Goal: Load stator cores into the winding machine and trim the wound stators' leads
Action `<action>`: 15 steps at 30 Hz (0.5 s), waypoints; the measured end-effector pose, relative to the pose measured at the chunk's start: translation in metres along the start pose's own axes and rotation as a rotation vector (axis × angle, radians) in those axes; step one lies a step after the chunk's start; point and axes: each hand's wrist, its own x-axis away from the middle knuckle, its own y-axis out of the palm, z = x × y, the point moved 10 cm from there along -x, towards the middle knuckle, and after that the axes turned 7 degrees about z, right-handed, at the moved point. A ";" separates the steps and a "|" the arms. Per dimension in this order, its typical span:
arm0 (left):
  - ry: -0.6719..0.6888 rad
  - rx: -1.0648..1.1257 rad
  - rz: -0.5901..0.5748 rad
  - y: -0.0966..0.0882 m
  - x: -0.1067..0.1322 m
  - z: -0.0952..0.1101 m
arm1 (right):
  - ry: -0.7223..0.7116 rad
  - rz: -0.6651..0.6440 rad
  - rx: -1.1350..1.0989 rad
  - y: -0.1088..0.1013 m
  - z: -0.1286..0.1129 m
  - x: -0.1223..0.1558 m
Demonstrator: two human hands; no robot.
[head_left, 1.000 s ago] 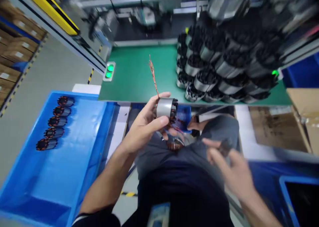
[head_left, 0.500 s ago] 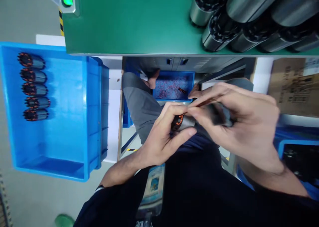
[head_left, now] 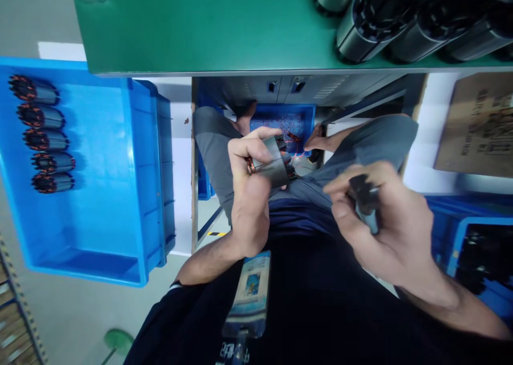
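Note:
My left hand (head_left: 250, 194) is closed round a small grey motor stator (head_left: 274, 162) with copper windings, held over my lap. My right hand (head_left: 385, 226) is closed on a dark hand tool (head_left: 364, 202), a little to the right of the stator and apart from it. Below the stator, between my knees, a small blue bin (head_left: 290, 124) holds wire scraps.
A large blue crate (head_left: 136, 194) at my left holds several stators (head_left: 44, 140) in a row. The green bench (head_left: 200, 28) ahead carries several stacked grey cylinders (head_left: 385, 17). A cardboard box (head_left: 476, 124) sits right. Another blue crate (head_left: 476, 242) is lower right.
My right hand has pulled away from the stator to the right with the tool. My left hand has turned the stator and raised it slightly. The view dropped from the bench to my lap.

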 end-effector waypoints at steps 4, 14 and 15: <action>-0.035 -0.033 0.066 -0.008 -0.003 0.005 | 0.030 -0.156 0.048 0.017 0.009 0.015; 0.015 -0.273 0.079 -0.007 0.003 0.000 | 0.069 -0.191 -0.004 0.044 0.017 0.014; 0.034 -0.301 0.085 -0.007 0.004 0.000 | 0.075 -0.190 -0.010 0.044 0.018 0.014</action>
